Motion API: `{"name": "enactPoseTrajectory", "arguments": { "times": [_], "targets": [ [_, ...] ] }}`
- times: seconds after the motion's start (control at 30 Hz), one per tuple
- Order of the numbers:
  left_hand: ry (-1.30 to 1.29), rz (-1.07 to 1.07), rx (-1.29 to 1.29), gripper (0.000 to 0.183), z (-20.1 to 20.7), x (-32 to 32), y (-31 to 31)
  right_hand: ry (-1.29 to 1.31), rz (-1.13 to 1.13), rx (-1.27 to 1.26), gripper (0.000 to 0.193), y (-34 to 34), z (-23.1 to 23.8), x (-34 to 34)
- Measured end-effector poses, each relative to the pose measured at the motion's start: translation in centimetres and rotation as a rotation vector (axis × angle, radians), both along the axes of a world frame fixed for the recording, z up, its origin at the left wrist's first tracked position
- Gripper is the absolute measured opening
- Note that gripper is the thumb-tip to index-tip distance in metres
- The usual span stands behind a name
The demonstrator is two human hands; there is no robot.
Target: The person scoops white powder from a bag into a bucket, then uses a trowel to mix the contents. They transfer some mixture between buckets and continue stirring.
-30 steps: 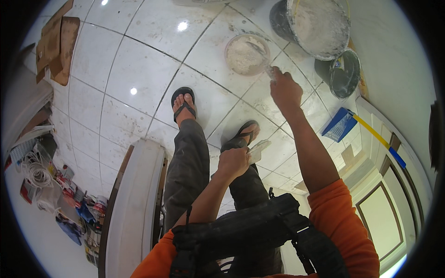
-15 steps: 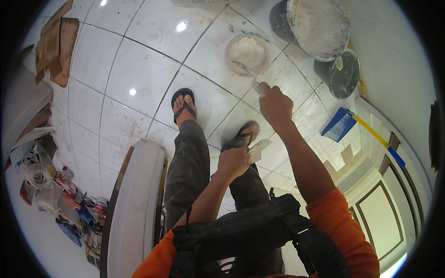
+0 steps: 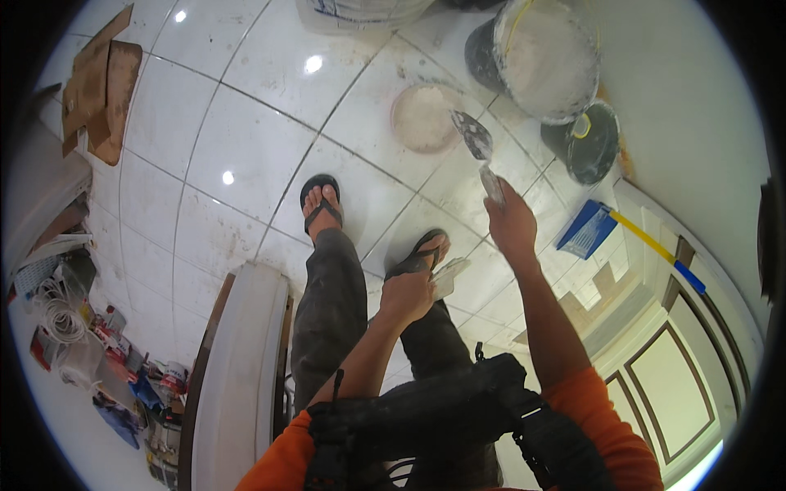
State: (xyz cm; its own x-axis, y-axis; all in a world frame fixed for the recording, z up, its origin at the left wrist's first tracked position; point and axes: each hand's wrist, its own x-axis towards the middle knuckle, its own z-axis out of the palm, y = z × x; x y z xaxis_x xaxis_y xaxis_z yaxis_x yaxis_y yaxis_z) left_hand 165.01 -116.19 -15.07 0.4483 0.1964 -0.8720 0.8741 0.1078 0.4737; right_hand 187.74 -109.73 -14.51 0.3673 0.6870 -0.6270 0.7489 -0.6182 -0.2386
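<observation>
Holding trowel point(image 3: 474, 139) R hand point(image 3: 513, 221), flat pc. point(image 3: 446, 279) L hand point(image 3: 407, 296), bowl point(image 3: 424, 121) fwd of both

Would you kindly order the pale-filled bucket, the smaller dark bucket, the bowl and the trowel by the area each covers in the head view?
1. Pale-filled bucket
2. Smaller dark bucket and bowl: too close to rank
3. Trowel, held in the right hand

Bright, even light. Three glare spots point(image 3: 313, 64) on floor tiles point(image 3: 262, 139), far left. Faint shadow beside right foot point(image 3: 434, 247). Blown-out strip point(image 3: 709, 468) near right. Edges bend, rim black, fine detail soft.
</observation>
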Motion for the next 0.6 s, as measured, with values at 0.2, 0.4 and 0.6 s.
{"name": "enactPoseTrajectory", "arguments": {
  "times": [0.2, 0.4, 0.6],
  "targets": [
    [0.003, 0.044, -0.050, 0.036, 0.0, 0.0, 0.1, -0.021, 0.055, 0.722, 0.053, 2.6, 11.5, 1.5],
    [0.002, 0.096, -0.018, 0.036, 0.6, -0.6, 1.1, -0.372, 0.535, 0.681, 0.047, 20.0, 24.6, -2.7],
    [-0.113, 0.183, 0.038, 0.035, -0.6, -0.3, -0.1, -0.629, 0.950, 0.444, 0.029, 35.7, 20.6, -7.0]
  ]
}}
